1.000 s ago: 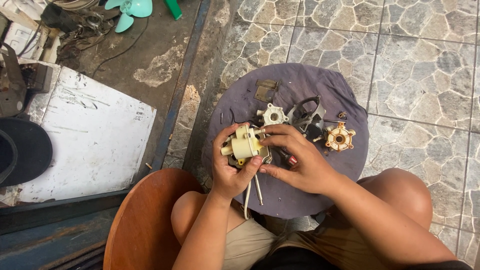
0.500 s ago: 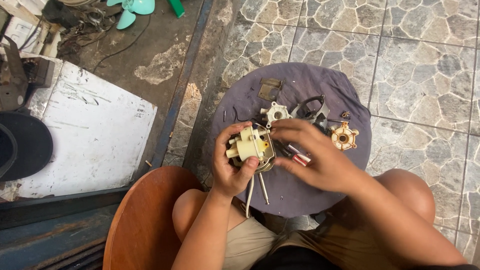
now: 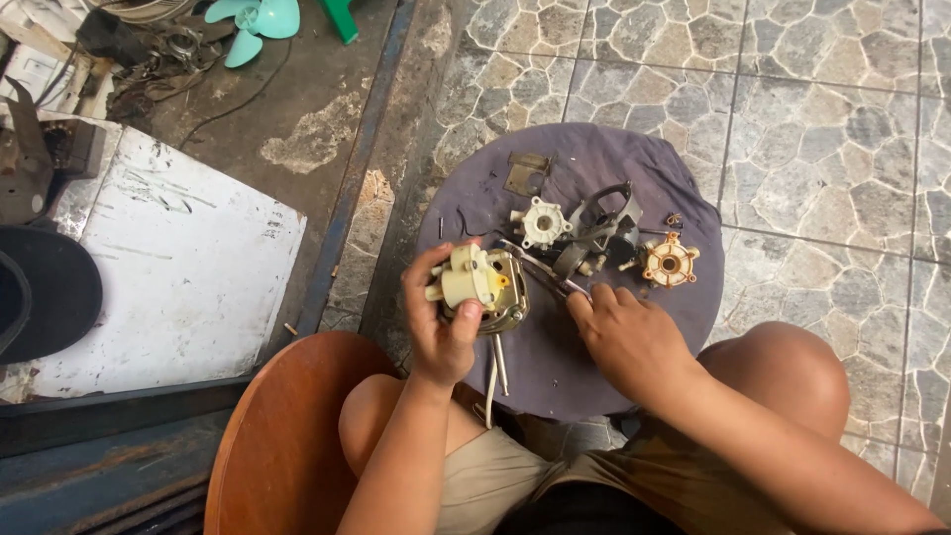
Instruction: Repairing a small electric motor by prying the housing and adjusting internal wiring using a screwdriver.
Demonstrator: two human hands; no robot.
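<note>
Bottom of frame: bare knees and a brown stool (image 3: 282, 436); just above, left hand (image 3: 443, 322) is wrapped around a cream motor (image 3: 480, 285) at centre, wires hanging down, while right hand (image 3: 626, 337) rests fingers-curled on the purple cloth (image 3: 555, 357), fingertips touching pliers (image 3: 545, 272) — can't tell if it's actually gripping them. Further up the cloth: white gear (image 3: 542, 223), black bracket (image 3: 604, 223), orange hub (image 3: 670, 263), metal plate (image 3: 525, 173). Far upper left: white board (image 3: 168, 267), teal fan blade (image 3: 253, 25).

No packages, labels, signs or screens.
</note>
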